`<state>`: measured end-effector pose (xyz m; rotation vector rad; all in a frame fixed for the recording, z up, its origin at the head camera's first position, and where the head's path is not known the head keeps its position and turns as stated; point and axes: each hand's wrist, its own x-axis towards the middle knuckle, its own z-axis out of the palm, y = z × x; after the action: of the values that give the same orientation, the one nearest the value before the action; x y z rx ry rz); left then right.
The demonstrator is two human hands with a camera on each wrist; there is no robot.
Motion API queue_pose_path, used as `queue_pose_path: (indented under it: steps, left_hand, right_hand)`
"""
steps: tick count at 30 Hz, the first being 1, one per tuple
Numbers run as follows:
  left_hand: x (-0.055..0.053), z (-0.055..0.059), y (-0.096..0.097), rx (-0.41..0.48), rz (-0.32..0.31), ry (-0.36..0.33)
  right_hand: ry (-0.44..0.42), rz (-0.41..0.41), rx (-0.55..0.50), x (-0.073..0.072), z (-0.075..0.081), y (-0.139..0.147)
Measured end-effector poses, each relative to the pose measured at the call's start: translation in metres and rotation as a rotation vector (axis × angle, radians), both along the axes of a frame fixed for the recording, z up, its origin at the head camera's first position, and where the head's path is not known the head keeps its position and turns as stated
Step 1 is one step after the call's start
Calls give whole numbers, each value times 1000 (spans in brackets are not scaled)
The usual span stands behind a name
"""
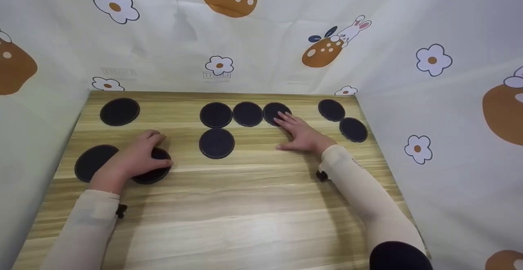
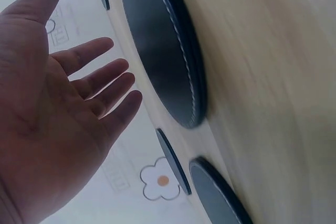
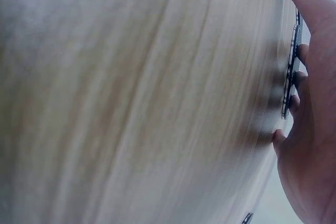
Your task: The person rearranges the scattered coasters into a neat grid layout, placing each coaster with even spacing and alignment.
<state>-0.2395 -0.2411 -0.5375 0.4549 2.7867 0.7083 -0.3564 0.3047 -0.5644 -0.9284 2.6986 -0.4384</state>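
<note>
My left hand [image 1: 137, 155] hovers over a round black coaster [image 1: 152, 177], covering part of it. In the left wrist view its fingers [image 2: 102, 72] are relaxed and apart from a coaster with pale edge stitching [image 2: 163, 45]. Another black coaster [image 1: 93, 161] lies partly behind the left wrist. My right hand [image 1: 304, 135] rests its extended fingertips on the coaster [image 1: 273, 111] at the right end of a touching row of three. The other two in that row are a middle coaster [image 1: 248, 114] and a left coaster [image 1: 215, 114].
One coaster [image 1: 217, 143] sits just below the row's left end. A coaster [image 1: 119, 111] lies at the far left corner. Two touching coasters [image 1: 331, 110] lie near the right edge of the wood-grain table [image 1: 229, 204]. Printed cloth [image 1: 261, 37] hangs around the back and sides.
</note>
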Motion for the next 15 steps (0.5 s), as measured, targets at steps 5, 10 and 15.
queue_pose_path:
  steps: [5,10,15]
  left_hand:
    - [9,-1,-12,-17,23,-34]
    - [18,-2,-18,-28,31,-56]
    - [22,0,-23,-42,37,-40]
  right_hand:
    - [10,14,-2,-1,-1,0]
    - [3,20,-15,-1,0,-1]
    - [8,21,-16,0,0,0]
